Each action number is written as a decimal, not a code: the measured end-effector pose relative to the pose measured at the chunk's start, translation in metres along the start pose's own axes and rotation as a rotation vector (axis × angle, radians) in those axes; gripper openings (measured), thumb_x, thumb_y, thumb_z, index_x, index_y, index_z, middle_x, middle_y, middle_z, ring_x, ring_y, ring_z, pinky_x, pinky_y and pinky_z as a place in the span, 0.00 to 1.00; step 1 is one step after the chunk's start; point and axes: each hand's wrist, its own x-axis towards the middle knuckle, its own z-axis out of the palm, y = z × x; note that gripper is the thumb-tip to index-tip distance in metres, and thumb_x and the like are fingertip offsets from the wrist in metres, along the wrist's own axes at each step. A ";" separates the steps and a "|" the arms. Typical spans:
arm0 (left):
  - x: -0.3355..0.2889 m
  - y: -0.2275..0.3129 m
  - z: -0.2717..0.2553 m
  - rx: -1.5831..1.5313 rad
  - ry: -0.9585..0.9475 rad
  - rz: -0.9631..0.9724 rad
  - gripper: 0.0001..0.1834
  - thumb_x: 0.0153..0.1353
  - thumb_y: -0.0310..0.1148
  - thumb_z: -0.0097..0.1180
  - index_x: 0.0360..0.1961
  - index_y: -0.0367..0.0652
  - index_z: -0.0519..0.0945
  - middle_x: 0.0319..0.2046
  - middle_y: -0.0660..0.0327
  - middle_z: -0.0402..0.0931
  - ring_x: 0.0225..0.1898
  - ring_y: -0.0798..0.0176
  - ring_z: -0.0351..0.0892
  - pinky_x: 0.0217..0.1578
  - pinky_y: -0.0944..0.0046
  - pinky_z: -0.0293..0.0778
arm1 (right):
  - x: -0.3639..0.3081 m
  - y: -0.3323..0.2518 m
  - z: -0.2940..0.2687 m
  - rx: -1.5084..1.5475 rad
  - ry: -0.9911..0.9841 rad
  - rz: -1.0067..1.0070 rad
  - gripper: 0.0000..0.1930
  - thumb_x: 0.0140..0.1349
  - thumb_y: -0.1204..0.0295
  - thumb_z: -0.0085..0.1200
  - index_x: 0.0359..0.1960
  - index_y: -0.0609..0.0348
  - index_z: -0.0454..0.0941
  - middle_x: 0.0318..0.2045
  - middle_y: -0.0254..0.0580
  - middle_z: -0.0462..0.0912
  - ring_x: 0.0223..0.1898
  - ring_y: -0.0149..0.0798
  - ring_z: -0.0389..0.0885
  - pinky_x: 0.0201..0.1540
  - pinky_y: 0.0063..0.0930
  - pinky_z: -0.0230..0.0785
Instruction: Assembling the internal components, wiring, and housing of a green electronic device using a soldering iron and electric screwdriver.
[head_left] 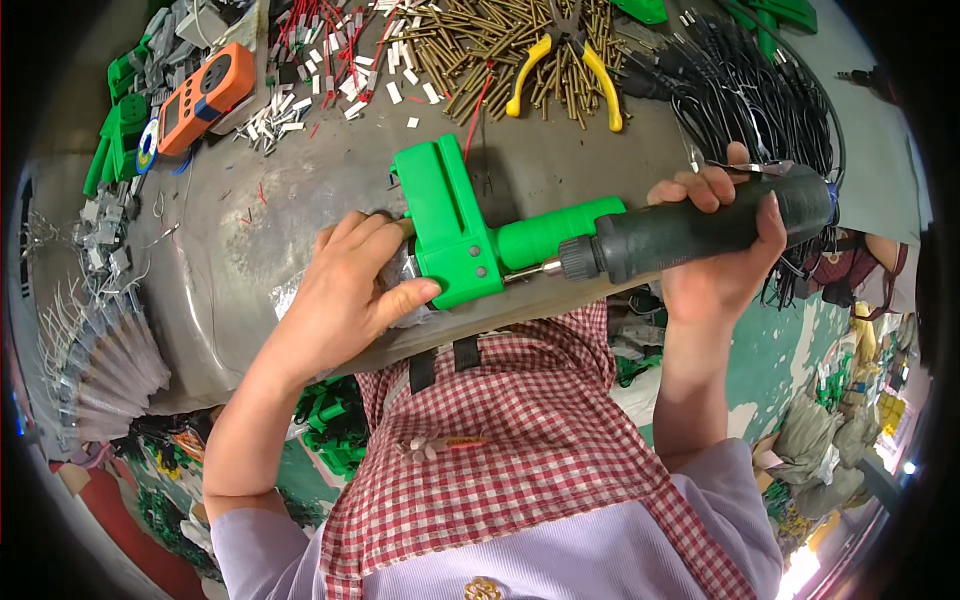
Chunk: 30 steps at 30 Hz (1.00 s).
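My left hand (345, 285) is closed on the left side of a green plastic housing (448, 215), thumb on its near edge. The housing has a slotted body and a ribbed handle (555, 230) extending right. Some clear plastic (400, 268) shows between my left hand and the housing. My right hand (705, 275) wraps around a black electric screwdriver (660, 238), held nearly level with its metal lever (755, 167) near my fingers. The screwdriver's bit (533, 270) points left at the housing's lower right side, by the handle. Whether it sits in a screw cannot be made out.
Yellow-handled pliers (598, 80) lie on a pile of brass-coloured rods (470, 60) at the back. Black cables (765, 90) are heaped at far right. An orange meter (208, 98) and small white connectors (360, 75) lie at far left, above fanned clear strips (105, 365).
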 end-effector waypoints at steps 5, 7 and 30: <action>-0.003 0.000 -0.002 0.015 -0.054 -0.012 0.33 0.52 0.54 0.59 0.47 0.34 0.74 0.32 0.55 0.69 0.39 0.53 0.66 0.48 0.57 0.61 | 0.002 0.008 -0.003 0.047 0.005 -0.022 0.21 0.60 0.61 0.50 0.52 0.56 0.66 0.29 0.33 0.69 0.33 0.32 0.68 0.48 0.36 0.62; -0.001 -0.004 0.001 -0.009 -0.002 -0.004 0.35 0.49 0.55 0.61 0.47 0.34 0.75 0.32 0.55 0.69 0.39 0.53 0.66 0.48 0.56 0.61 | 0.002 0.012 -0.012 0.129 -0.005 -0.010 0.21 0.59 0.61 0.50 0.51 0.56 0.66 0.29 0.33 0.69 0.33 0.31 0.68 0.48 0.36 0.62; 0.002 -0.008 0.001 -0.124 -0.036 -0.069 0.36 0.46 0.53 0.64 0.49 0.34 0.76 0.43 0.49 0.76 0.51 0.47 0.70 0.56 0.50 0.59 | -0.008 0.023 -0.022 0.242 -0.069 -0.082 0.20 0.54 0.63 0.55 0.48 0.53 0.68 0.28 0.28 0.68 0.32 0.29 0.69 0.50 0.32 0.64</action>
